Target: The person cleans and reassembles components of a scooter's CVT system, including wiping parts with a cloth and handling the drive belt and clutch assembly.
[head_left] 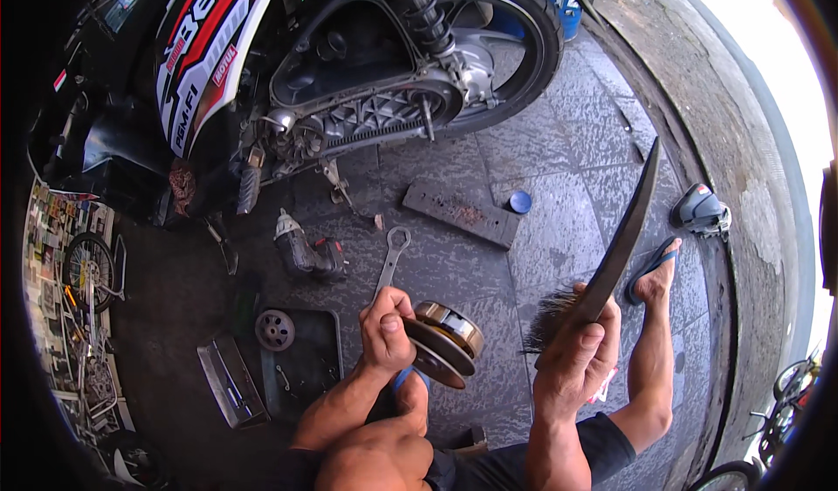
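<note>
My left hand (387,338) is closed on the edge of a scooter rear pulley and clutch assembly (443,344), with round metal discs and a brass-coloured drum. In my right hand (580,360) is a brush (621,260) with a long, dark, curved handle pointing up and away. Its black bristles face left, toward the pulley assembly but apart from it. A ring wrench (389,260) shows just beyond my left fist; its lower end is hidden, and I cannot tell whether it lies on the floor or touches the hand.
Ahead stands a scooter (349,107) with its belt side uncovered. Between it and me are a cordless impact driver (307,248), a dark wooden block (461,216) and a blue cap (520,201). A tray (336,334), a round metal part (275,329) and a toolbox (231,382) lie left.
</note>
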Demonstrator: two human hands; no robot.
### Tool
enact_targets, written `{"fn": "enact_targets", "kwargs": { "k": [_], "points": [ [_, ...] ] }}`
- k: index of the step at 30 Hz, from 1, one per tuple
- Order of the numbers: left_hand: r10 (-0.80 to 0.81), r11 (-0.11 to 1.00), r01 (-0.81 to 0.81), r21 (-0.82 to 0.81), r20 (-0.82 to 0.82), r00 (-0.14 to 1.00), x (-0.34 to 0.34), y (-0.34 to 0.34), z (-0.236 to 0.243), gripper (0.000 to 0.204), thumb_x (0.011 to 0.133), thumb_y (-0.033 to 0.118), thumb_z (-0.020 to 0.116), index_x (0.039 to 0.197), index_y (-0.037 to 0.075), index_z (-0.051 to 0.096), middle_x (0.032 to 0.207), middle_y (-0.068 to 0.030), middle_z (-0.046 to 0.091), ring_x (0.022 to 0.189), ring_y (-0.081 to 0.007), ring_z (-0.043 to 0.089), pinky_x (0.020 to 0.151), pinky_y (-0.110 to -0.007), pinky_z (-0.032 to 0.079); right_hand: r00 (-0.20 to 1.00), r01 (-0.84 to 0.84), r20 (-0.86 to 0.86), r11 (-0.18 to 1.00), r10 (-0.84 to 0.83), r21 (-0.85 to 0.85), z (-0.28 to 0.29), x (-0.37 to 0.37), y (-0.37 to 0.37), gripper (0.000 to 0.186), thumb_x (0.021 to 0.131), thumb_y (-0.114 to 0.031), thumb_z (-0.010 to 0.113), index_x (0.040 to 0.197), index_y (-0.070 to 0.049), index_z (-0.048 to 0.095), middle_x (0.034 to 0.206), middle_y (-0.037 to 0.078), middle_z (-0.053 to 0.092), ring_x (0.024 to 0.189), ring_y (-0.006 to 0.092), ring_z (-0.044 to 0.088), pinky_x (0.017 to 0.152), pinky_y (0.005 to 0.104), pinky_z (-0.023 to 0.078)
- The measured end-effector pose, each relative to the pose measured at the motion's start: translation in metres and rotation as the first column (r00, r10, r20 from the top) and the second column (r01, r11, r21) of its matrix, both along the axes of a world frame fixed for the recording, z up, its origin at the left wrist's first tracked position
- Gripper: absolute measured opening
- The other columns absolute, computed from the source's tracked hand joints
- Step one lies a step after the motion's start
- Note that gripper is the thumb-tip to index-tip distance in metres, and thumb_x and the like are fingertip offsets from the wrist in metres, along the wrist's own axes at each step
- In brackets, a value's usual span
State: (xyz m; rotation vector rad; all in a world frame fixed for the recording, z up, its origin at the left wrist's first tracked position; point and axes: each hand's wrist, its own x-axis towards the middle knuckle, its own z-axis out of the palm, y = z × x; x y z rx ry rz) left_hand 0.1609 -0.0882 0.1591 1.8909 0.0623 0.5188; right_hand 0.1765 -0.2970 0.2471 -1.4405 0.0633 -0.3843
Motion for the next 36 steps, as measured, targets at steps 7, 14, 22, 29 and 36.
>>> {"fn": "enact_targets", "kwargs": {
  "k": [7, 14, 22, 29, 36],
  "points": [
    [-0.012, 1.0, 0.012, 0.025, -0.017, 1.0, 0.0, 0.001, -0.009, 0.062, 0.102, 0.057, 0.029, 0.078, 0.003, 0.047, 0.057, -0.0081, 0.051, 0.05, -0.0226, 0.058, 0.047, -0.036, 0.042, 0.997, -0.044, -0.079, 0.83, 0.0, -0.557, -0.122, -0.055, -0.023, 0.032, 0.095, -0.022, 0.063, 0.116, 0.003, 0.064, 0.09, 0.013, 0.054, 0.085, 0.0256, 0.053, 0.077, 0.0366, 0.045],
    [-0.025, 0.999, 0.025, 0.042, 0.013, 1.0, 0.004, -0.002, 0.005, 0.062, 0.102, 0.058, 0.029, 0.076, 0.004, 0.045, 0.055, -0.0065, 0.048, 0.049, -0.0196, 0.055, 0.046, -0.033, 0.04, 0.98, 0.057, 0.196, 0.926, 0.019, -0.374, -0.045, -0.023, 0.005, 0.044, 0.095, -0.028, 0.064, 0.119, 0.009, 0.061, 0.096, 0.014, 0.059, 0.086, 0.0241, 0.053, 0.076, 0.0322, 0.045],
    [-0.014, 0.999, 0.014, -0.049, 0.003, 1.0, -0.002, 0.002, -0.006, 0.065, 0.101, 0.063, 0.029, 0.077, 0.004, 0.04, 0.055, -0.0039, 0.047, 0.047, -0.0117, 0.046, 0.046, -0.028, 0.035, 0.967, 0.121, 0.254, 0.899, -0.011, -0.422, -0.026, 0.003, -0.005, 0.05, 0.096, -0.038, 0.062, 0.12, 0.007, 0.063, 0.102, 0.013, 0.05, 0.09, 0.0237, 0.05, 0.08, 0.036, 0.043],
    [-0.069, 0.998, 0.069, 0.003, 0.059, 0.996, 0.018, -0.007, 0.005, 0.066, 0.1, 0.063, 0.027, 0.075, 0.004, 0.043, 0.051, -0.0058, 0.048, 0.046, -0.017, 0.054, 0.045, -0.031, 0.04, 0.987, -0.133, -0.153, 0.818, 0.056, -0.56, -0.156, -0.084, -0.03, 0.039, 0.088, -0.016, 0.07, 0.122, 0.002, 0.064, 0.096, 0.017, 0.057, 0.087, 0.0289, 0.059, 0.08, 0.0384, 0.05],
    [-0.038, 0.989, 0.026, 0.146, 0.08, 0.996, -0.003, 0.008, 0.001, 0.067, 0.1, 0.065, 0.027, 0.075, 0.005, 0.042, 0.054, -0.0063, 0.051, 0.045, -0.0195, 0.054, 0.045, -0.031, 0.04, 0.949, 0.176, 0.303, 0.94, -0.084, -0.293, 0.014, 0.024, -0.008, 0.043, 0.097, -0.029, 0.061, 0.122, 0.005, 0.064, 0.101, 0.016, 0.054, 0.092, 0.0248, 0.053, 0.081, 0.0348, 0.044]
  ]
}}
